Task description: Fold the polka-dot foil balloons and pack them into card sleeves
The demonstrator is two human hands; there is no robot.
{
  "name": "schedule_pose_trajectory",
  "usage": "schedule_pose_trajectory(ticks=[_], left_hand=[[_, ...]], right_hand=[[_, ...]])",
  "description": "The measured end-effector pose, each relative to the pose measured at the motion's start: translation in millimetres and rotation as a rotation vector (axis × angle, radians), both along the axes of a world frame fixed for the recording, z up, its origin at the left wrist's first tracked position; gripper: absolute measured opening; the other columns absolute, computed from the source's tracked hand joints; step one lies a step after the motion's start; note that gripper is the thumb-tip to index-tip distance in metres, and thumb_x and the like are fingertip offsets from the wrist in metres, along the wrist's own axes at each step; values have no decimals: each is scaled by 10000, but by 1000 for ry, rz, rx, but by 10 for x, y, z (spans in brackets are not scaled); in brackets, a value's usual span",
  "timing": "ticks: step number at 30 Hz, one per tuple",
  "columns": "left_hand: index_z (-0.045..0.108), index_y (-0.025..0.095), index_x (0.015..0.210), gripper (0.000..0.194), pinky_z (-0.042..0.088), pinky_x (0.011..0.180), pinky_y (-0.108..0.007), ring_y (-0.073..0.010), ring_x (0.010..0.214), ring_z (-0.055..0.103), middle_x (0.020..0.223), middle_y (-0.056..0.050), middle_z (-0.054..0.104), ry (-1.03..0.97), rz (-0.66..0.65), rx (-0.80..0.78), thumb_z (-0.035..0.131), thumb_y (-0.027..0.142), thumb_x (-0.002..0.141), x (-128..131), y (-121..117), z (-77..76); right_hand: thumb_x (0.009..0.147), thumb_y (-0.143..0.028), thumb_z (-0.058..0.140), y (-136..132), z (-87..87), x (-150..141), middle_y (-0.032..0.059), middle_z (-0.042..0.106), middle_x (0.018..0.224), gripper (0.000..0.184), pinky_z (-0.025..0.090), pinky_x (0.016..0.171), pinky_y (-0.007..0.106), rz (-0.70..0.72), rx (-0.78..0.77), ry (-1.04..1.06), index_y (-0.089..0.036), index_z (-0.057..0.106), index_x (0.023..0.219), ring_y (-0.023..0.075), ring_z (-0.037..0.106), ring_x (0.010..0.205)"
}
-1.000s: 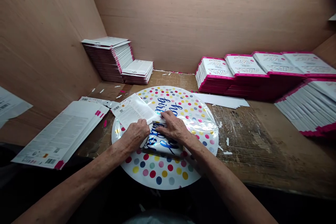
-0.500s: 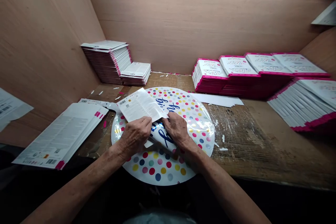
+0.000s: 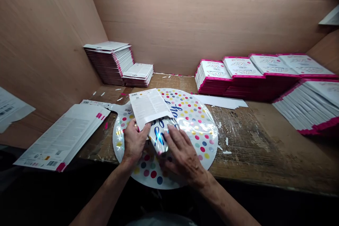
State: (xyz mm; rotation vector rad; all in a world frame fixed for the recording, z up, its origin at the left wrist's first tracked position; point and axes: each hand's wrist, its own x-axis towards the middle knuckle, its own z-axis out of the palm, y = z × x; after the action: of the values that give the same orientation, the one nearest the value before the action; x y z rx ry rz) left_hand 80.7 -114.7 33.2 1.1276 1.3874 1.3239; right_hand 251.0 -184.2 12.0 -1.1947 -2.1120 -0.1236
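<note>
My left hand (image 3: 133,142) grips the lower left edge of a white printed paper envelope (image 3: 149,104), with the thumb near its open end. From that end sticks out a folded foil balloon (image 3: 159,137), shiny white with blue lettering. Flat on the folded foil lie the stretched fingers of my right hand (image 3: 184,153); its thumb is lower down, by the near end. Beneath both hands a flat round foil balloon (image 3: 200,127) with coloured dots and blue script is spread out. How deep the folded balloon sits in the envelope is hidden.
Flat printed envelopes (image 3: 60,136) lie fanned at the left edge. Envelope stacks (image 3: 108,63) stand at the back left, with pink-edged packs (image 3: 241,67) and leaning packs (image 3: 309,104) at right. White strips (image 3: 222,101) and paper scraps lie on the cardboard-covered table (image 3: 246,141).
The envelope has turned more upright and shifted right. My left hand has moved to its lower left edge. My right hand has left the envelope's corner and moved down onto the folded balloon.
</note>
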Motion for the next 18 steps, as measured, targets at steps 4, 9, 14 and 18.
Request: schedule_pose_trajectory(ticks=[4,9,14,18], left_hand=[[630,166,1129,733,557,829,-405,-307,1014,670,1070,-121,726,-251,-324,2,591,765,709,10,-172,142],[591,181,1270,977,520,919,-510,-360,1185,585,1084,-118,717,-528,-403,-139,135,889,775,122,-86,216],[631,144,1224,936,500,957,-486,-353,1174,592,1059,-140,719,-630,-480,-182,211,860,791,290,-43,152],[626,147,1219,936,515,922,-518,-350,1091,640,1046,-151,720,-753,-528,-309,254,872,757,410,-215,125]], right_hand=[[977,-143,385,-130,-49,45,183,558,1391,490,424,1109,430,79,139,-17,-94,406,1464,242,408,1396],[996,-155,392,-89,-6,78,153,583,1371,400,419,1125,421,124,155,-80,-107,542,1364,241,420,1387],[964,-82,407,7,7,-106,187,552,1395,431,411,1125,455,22,144,-98,-83,532,1376,275,406,1396],[978,-177,404,162,20,-300,189,648,1240,383,495,1014,483,-116,-113,-60,-117,594,1306,306,593,1183]])
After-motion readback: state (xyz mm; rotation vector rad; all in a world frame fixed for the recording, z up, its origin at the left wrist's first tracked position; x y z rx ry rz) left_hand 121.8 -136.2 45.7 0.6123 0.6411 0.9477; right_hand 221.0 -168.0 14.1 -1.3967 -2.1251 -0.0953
